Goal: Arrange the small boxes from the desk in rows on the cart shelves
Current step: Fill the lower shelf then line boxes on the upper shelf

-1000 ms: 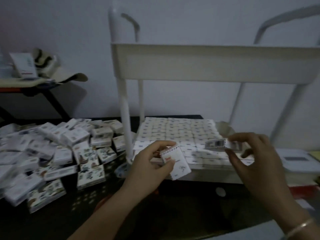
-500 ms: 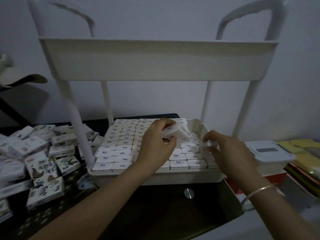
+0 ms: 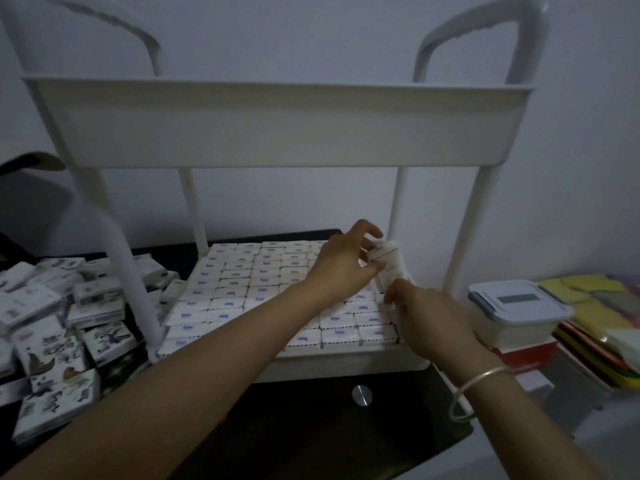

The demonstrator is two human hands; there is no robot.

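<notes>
Small boxes (image 3: 263,289) fill most of the cart's lower shelf (image 3: 346,362) in rows. A big pile (image 3: 59,323) still waits on the desk (image 3: 311,431), and the inside of the upper shelf (image 3: 277,126) is hidden. Left hand (image 3: 343,268) grips a box (image 3: 388,259) at the far right corner, having moved there from mid-shelf, and right hand (image 3: 427,315) pinches a second box (image 3: 390,306) at the right edge.

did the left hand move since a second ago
Yes. The left hand, holding a small box, went from in front of the lower shelf to over its back right corner, beside the right rear post.
</notes>
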